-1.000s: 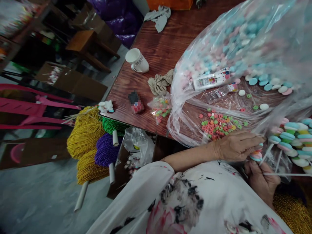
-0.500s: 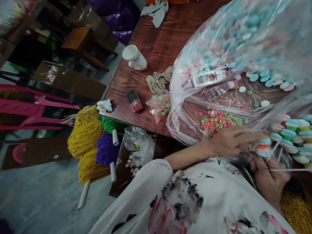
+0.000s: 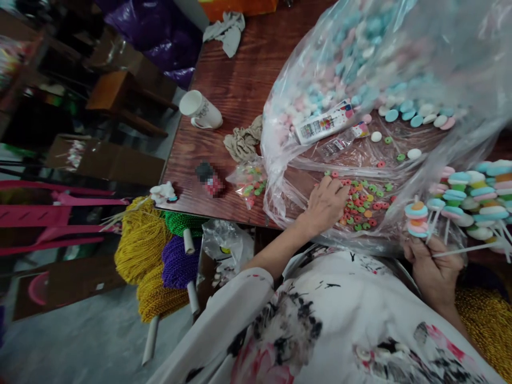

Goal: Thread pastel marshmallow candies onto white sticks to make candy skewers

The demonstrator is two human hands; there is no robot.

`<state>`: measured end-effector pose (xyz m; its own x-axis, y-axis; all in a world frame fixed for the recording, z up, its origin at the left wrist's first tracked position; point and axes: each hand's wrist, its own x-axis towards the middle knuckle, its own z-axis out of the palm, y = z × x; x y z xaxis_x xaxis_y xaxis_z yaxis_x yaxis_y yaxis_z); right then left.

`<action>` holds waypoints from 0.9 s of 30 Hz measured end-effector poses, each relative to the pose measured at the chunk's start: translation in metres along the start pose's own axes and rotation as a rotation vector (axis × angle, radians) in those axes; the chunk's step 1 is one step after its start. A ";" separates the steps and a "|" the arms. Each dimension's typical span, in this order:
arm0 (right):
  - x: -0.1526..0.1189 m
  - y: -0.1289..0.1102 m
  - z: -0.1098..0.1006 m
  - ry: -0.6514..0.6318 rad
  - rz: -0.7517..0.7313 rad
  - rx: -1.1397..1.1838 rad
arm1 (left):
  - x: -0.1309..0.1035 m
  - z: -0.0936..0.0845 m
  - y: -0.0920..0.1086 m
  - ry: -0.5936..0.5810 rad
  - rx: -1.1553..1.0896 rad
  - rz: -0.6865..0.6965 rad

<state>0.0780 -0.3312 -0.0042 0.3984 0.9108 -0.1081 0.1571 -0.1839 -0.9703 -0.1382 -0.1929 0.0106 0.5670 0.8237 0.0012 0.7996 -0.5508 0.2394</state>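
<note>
My left hand [image 3: 326,205] reaches down onto a pile of small candy rings [image 3: 362,205] in pink, green and orange, on the clear plastic. Its fingers are bent and closed among the rings; whatever lies between the fingertips is hidden. In my right hand [image 3: 434,264] is a candy skewer [image 3: 417,217], a stack of pastel discs with an orange ring on top. White sticks stick out near that hand. Several finished-looking skewers [image 3: 464,192] lie beyond it. A large clear plastic bag [image 3: 276,154] of pink, white and blue candy discs [image 3: 352,58] stands behind.
On the wooden table [image 3: 188,154] are a white mug [image 3: 204,111], a crumpled cloth [image 3: 244,140], a small candy packet [image 3: 248,181] and a pixelated object [image 3: 208,178]. Yellow cord bundles [image 3: 138,245], a purple one [image 3: 180,261] and a pink chair [image 3: 52,216] are at the left.
My left hand has moved left, away from the skewer, down to the ring pile. The skewer now shows an orange ring on top. My right hand still holds it; the view has shifted.
</note>
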 end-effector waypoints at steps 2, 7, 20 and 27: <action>-0.001 0.005 -0.002 -0.022 -0.034 -0.013 | -0.006 0.004 0.003 0.035 0.026 -0.005; -0.002 0.011 -0.003 -0.048 -0.096 -0.030 | -0.010 0.010 -0.003 0.133 0.051 -0.044; 0.002 -0.003 0.013 -0.354 -0.273 -0.189 | 0.001 -0.005 0.029 0.293 -1.717 -0.305; 0.009 -0.007 0.010 -0.294 -0.279 -0.277 | 0.012 -0.009 0.040 0.285 -1.735 -0.247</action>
<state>0.0717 -0.3180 -0.0008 0.0408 0.9978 0.0529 0.4716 0.0274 -0.8814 -0.1018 -0.2038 0.0292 0.2774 0.9572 -0.0831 -0.3626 0.1844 0.9135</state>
